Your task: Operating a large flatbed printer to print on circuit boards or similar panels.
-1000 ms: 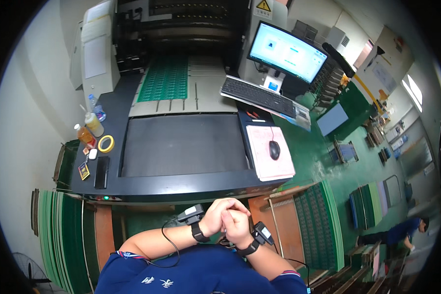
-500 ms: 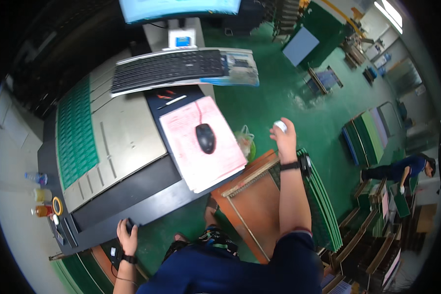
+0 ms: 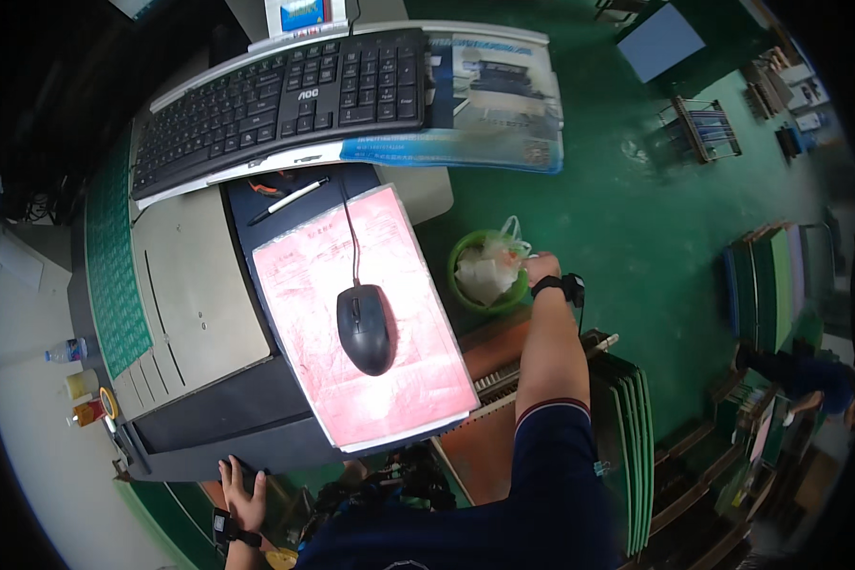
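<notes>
My right hand [image 3: 541,269] reaches down to the right rim of a round green bin [image 3: 460,285]. Inside the bin lies a whitish plastic bag [image 3: 492,270] with its handles sticking up. The fingers of that hand are mostly hidden, and nothing can be made out in them. My left hand [image 3: 244,496] is by the front edge of the dark table [image 3: 228,446], fingers spread, holding nothing. Both wrists wear black bands.
A black mouse [image 3: 364,331] rests on pink sheets [image 3: 304,285]. Beyond are a pen [image 3: 290,200] and a black keyboard [image 3: 285,100]. Green panels [image 3: 636,446] stand right of my arm. Farther right, a person [image 3: 807,380] bends over racks.
My right hand has lowered to the bin; the small white thing it held no longer shows. My left hand's fingers have spread at the table edge. The view has moved closer to the table.
</notes>
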Demonstrator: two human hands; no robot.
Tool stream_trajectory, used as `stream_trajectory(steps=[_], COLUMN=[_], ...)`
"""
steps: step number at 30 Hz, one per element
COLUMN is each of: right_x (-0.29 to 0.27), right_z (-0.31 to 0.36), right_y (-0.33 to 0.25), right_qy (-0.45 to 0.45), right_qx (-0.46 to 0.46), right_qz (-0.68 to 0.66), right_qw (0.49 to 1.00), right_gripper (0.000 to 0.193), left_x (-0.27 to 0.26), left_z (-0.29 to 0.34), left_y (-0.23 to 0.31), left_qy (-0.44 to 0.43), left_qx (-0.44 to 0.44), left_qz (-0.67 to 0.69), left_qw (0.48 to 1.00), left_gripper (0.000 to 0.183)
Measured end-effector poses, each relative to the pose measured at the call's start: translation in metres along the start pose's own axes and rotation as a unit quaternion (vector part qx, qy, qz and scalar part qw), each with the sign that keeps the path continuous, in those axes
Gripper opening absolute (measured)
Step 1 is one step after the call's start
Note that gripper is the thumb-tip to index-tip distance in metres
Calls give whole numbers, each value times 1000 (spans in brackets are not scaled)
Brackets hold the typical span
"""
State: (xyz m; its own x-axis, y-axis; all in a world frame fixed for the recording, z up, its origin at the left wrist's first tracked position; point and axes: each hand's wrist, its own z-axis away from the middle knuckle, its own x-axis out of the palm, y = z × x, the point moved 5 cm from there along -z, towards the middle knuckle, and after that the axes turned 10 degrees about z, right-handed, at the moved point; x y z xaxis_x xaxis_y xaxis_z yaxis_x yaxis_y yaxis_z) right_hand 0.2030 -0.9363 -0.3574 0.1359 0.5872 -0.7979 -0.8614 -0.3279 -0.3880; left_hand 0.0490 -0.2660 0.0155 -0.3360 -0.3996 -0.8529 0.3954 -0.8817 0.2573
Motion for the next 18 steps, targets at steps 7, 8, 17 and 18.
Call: stream_trajectory(steps=[7,8,17,18], right_x=[7,5,24,23], right_z=[21,20,17,16], right_y=[-9,-9,-29,-32], right_qy=[-168,-166,-160,-166], right_qx=[122,122,80,88], right_qz=[-33,-29,-130,-162], right_qw=[978,978,975,969], right_gripper=[30,30,52,54], left_x=[1,3,9,8], left_z=[1,1,-2,-2], left_y=[20,20,26,28], left_qy=[10,13,12,9], left_qx=[-45,-41,-47,-53], left_qz=[-17,-22,-5,6], left_qw=[999,999,999,999], left_gripper=[75,72,68,71])
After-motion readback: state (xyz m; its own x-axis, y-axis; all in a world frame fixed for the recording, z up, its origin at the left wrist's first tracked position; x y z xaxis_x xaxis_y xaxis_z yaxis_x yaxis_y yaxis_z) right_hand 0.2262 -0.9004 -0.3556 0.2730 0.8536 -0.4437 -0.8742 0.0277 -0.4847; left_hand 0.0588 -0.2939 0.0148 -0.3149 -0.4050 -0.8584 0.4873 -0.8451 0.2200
